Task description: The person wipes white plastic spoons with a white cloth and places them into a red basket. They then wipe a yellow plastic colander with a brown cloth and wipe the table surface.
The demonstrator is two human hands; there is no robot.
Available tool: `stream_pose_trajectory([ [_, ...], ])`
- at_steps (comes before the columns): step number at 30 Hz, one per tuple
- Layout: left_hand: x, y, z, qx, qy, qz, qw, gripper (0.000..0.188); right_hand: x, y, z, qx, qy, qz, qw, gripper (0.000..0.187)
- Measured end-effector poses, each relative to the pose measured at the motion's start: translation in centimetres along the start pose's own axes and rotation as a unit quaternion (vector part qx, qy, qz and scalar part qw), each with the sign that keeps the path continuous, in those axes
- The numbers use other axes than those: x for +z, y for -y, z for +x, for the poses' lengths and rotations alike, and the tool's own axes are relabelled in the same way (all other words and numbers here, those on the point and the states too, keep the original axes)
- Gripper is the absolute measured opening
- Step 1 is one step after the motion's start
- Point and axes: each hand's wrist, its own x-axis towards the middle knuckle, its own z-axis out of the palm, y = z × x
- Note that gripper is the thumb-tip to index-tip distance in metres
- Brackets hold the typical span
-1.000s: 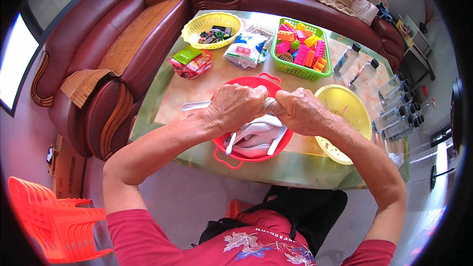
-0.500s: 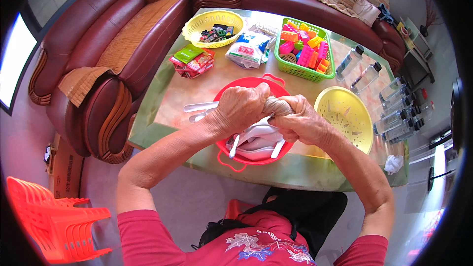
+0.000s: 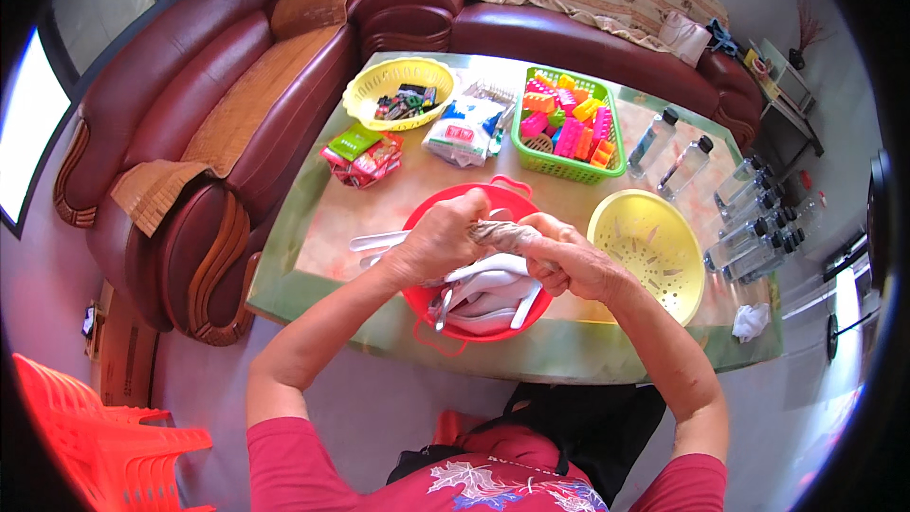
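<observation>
Both my fists hold a twisted, pale beige cloth (image 3: 504, 235) stretched between them. My left hand (image 3: 438, 239) grips one end and my right hand (image 3: 575, 262) the other. Right beneath the cloth stands a red basin (image 3: 410, 301) with two handles, piled with white spoons (image 3: 493, 289). A couple more white spoons (image 3: 374, 242) lie on the table at the basin's left side, partly hidden by my left hand. Close to my right hand is a yellow colander (image 3: 654, 246) with holes in its bottom.
At the back of the table (image 3: 313, 218) are a yellow basket (image 3: 355, 95) with small dark packets, red and green packets (image 3: 365, 154), a white bag (image 3: 464, 131) and a green basket (image 3: 569, 166) of toy blocks. Several clear bottles (image 3: 684, 169) and crumpled tissue (image 3: 751, 322) are at right.
My hands have moved slightly apart, showing more of the twisted cloth between them. The whole view has shifted, so the table sits lower in the picture.
</observation>
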Motion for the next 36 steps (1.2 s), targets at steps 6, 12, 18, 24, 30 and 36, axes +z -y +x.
stream_pose_trajectory([
  [6, 0.6, 1.0, 0.0, -0.138, -0.011, -0.585, 0.799, 0.019, -0.9, -1.4, 0.4, -0.119, -0.042, 0.104, 0.986, 0.026],
  [12, 3.3, -2.4, 1.9, -0.156, -0.241, -0.628, 0.724, 0.022, 2.3, -3.2, -1.4, -0.248, -0.046, -0.003, 0.968, 0.027],
  [18, 5.0, -2.0, 1.9, -0.194, -0.258, -0.594, 0.737, 0.039, 6.0, -3.8, -2.6, -0.522, -0.213, -0.305, 0.768, 0.017],
  [24, 5.2, -6.1, -0.3, -0.19, -0.079, -0.728, 0.654, 0.046, 3.3, -2.3, -2.2, -0.549, -0.407, -0.366, 0.632, 0.019],
  [30, 3.9, -6.6, -2.5, -0.13, -0.124, -0.592, 0.786, 0.015, -0.5, -3.6, -5.9, -0.325, -0.169, -0.094, 0.926, 0.025],
  [36, 8.7, -9.1, -1.4, -0.163, -0.121, -0.757, 0.621, 0.007, -2.0, -6.6, -10.4, -0.318, -0.051, 0.302, 0.897, 0.02],
])
